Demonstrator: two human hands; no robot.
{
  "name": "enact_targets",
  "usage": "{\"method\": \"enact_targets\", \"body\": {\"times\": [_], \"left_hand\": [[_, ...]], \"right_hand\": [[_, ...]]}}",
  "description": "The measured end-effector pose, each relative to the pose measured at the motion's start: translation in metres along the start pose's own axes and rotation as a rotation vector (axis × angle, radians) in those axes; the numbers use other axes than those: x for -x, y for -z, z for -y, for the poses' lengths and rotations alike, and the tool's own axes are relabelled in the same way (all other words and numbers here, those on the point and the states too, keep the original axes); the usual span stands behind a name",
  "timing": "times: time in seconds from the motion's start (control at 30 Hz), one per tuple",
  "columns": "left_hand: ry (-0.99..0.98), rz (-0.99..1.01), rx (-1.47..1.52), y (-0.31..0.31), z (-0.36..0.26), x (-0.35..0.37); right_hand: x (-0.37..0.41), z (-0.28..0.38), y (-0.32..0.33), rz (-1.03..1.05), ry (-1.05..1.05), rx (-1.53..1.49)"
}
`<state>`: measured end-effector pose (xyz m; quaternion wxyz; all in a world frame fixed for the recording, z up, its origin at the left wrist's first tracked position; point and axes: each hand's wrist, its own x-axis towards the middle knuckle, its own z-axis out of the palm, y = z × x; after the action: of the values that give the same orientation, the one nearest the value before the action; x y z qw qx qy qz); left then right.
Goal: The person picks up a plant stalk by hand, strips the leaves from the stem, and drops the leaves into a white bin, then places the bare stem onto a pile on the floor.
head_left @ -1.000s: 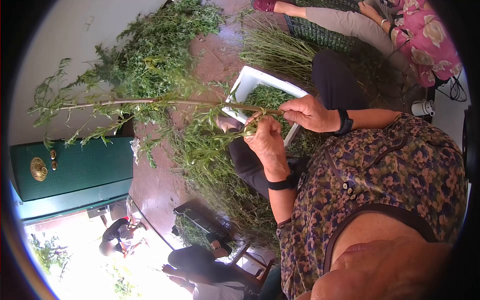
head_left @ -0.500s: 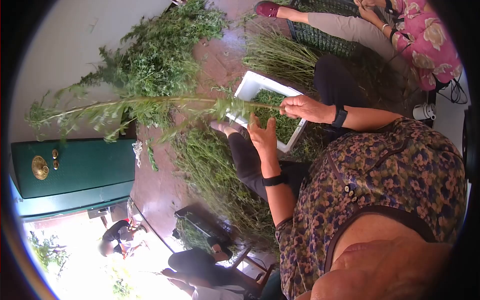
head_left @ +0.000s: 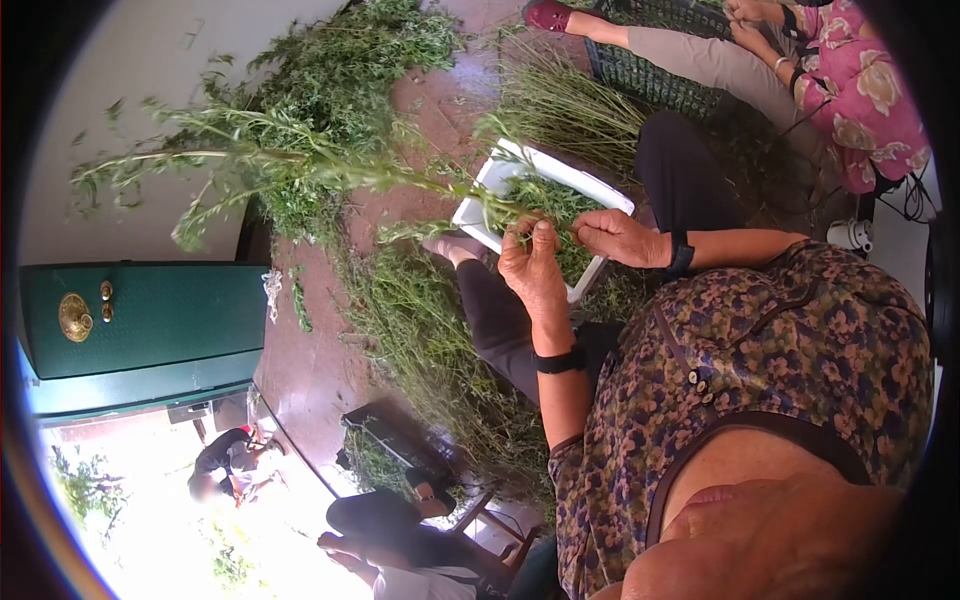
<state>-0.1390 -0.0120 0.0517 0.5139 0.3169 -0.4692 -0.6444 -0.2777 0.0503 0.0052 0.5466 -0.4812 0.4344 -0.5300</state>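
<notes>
A long leafy green stem (head_left: 330, 168) stretches from the left of the view to my hands. My left hand (head_left: 533, 262) pinches it between thumb and fingers near the stalk end, in front of the white container (head_left: 599, 190). Just beyond it, my right hand (head_left: 622, 240) is closed, with fingers curled round the stalk's end. Loose green leaves (head_left: 562, 203) lie in the container, partly hidden by my hands.
Leafy plants (head_left: 345, 85) are piled at the upper left, with more (head_left: 430, 330) beside my leg. Bare stalks (head_left: 575, 110) lie near a dark crate (head_left: 655, 78). A person in pink (head_left: 865, 85) sits at upper right; others are near the green door (head_left: 170, 318).
My left hand has moved from open fingers beside the stem to a pinch on it. The stem's leafy end has swung upward in the view. My right hand has shifted slightly right and down.
</notes>
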Motion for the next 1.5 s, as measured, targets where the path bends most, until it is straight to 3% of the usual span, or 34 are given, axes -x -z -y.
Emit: {"method": "enact_targets", "body": {"times": [0.07, 0.17, 0.2, 0.33, 0.43, 0.47, 0.57, 0.9, 1.1, 1.5], "left_hand": [[-0.006, 0.008, -0.013, -0.001, 0.004, 0.003], [-0.171, -0.013, -0.267, -0.016, 0.012, 0.011], [-0.135, -0.064, -0.208, -0.022, 0.008, 0.013], [0.082, 0.123, 0.023, -0.009, -0.016, 0.011], [-0.092, 0.115, 0.059, -0.006, -0.021, 0.011], [-0.174, 0.195, 0.077, -0.003, -0.023, 0.005], [-0.237, 0.11, 0.085, -0.012, -0.034, 0.002], [-0.061, 0.041, 0.057, -0.024, -0.029, 0.01], [-0.069, 0.115, 0.086, -0.028, -0.029, 0.016], [-0.102, -0.048, -0.069, -0.028, -0.038, 0.009]], "right_hand": [[0.0, 0.0, -0.002, -0.025, 0.072, 0.061], [-0.007, 0.017, -0.013, -0.144, 0.216, 0.187], [-0.009, 0.023, -0.016, -0.175, 0.259, 0.215], [-0.01, 0.036, -0.017, -0.241, 0.335, 0.221], [-0.011, 0.037, -0.008, -0.232, 0.274, 0.199], [-0.01, 0.039, -0.007, -0.238, 0.28, 0.226], [-0.008, 0.043, -0.005, -0.26, 0.309, 0.306], [-0.007, 0.042, -0.005, -0.238, 0.384, 0.332], [-0.006, 0.054, -0.013, -0.22, 0.402, 0.232], [-0.008, 0.041, -0.011, -0.239, 0.408, 0.368]]}}
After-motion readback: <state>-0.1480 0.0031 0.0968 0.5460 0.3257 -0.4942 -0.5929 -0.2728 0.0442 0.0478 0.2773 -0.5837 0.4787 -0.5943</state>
